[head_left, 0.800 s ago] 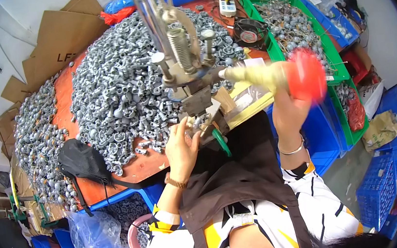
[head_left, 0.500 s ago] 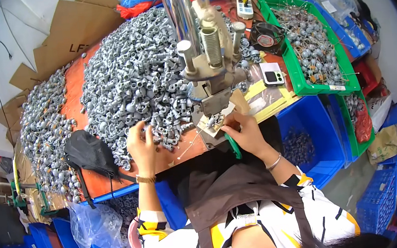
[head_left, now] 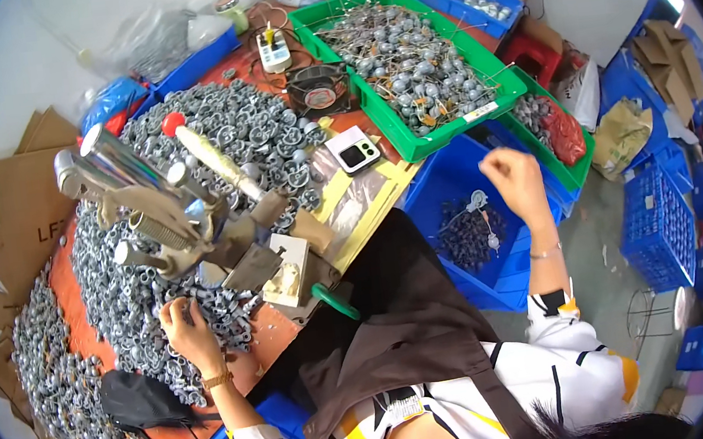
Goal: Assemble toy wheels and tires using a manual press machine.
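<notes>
Pale walls rise behind an orange-red desk [head_left: 274,337], with brown cardboard [head_left: 28,209] leaning by its left end. Along that end spreads a bank of small grey balls [head_left: 62,382], and a black fabric bag [head_left: 142,396] lies near the front edge. Next comes a large heap of grey plastic fittings [head_left: 128,314]. The person's left hand [head_left: 191,331] is at the heap's front side, its fingers bent; whether they clasp a fitting cannot be told. Just right of it, a lever press [head_left: 196,228] stands by the front edge, its red knob [head_left: 173,123] raised over the heap, a green handle [head_left: 335,302] jutting past the edge. Toward the back lie a white power strip [head_left: 272,50] and a black fan [head_left: 320,93], with a pale phone [head_left: 354,151] nearer the front. A green tray [head_left: 402,143] of wired grey balls sits at the right end. Beyond the desk's front right corner, a blue bin [head_left: 485,284] holds dark grey pieces. Over it shows a light grey wired part [head_left: 477,201], apart from the person's right hand [head_left: 517,179], whose fingers are curled; whether their tips meet cannot be told. Farthest right stands a blue crate [head_left: 654,215].
</notes>
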Demonstrator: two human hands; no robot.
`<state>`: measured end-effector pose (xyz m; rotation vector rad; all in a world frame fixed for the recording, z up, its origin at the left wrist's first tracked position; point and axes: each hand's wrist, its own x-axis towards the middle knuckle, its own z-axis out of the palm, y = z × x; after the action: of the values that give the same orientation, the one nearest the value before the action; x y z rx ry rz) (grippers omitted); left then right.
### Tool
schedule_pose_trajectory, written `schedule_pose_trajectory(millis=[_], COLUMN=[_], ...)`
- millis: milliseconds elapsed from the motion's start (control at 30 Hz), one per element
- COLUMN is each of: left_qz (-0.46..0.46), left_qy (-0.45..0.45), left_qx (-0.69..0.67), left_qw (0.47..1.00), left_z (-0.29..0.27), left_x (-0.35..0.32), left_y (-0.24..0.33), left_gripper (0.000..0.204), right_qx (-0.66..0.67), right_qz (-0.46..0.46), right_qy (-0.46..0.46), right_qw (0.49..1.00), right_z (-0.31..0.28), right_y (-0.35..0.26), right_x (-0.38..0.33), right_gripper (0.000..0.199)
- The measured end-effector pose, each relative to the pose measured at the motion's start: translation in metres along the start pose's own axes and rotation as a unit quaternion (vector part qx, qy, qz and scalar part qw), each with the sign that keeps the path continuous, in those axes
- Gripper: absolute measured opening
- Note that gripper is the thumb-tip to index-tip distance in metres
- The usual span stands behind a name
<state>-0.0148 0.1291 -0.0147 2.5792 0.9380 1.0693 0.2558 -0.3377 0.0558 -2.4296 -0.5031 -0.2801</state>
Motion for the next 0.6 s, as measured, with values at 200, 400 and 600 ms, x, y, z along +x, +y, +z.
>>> schedule_pose_trajectory(millis=[200,400,600], left_qz=[0.027,0.010,-0.028], left_qy=[-0.042,-0.035,-0.008], left_qx=[-0.078,-0.065,-0.141], left_qw=[0.996,0.997,0.990], left_z=[-0.012,-0.026,-0.022], left_x=[-0.008,-0.026,-0.033], left_y=[0.011,0.005,0.025], left_gripper=[0.015,0.019,0.017], right_qx=[0.071,-0.133,-0.028], right_qz=[0.042,0.149,0.134], right_qy=[0.095,-0.023,-0.035], right_qw=[0.992,0.980,0.990], right_z=[0.059,0.111,0.100], right_y=[0.062,0.041,0.065], right_x=[0.128,0.188,0.225], right_gripper=[0.018,0.036,0.027])
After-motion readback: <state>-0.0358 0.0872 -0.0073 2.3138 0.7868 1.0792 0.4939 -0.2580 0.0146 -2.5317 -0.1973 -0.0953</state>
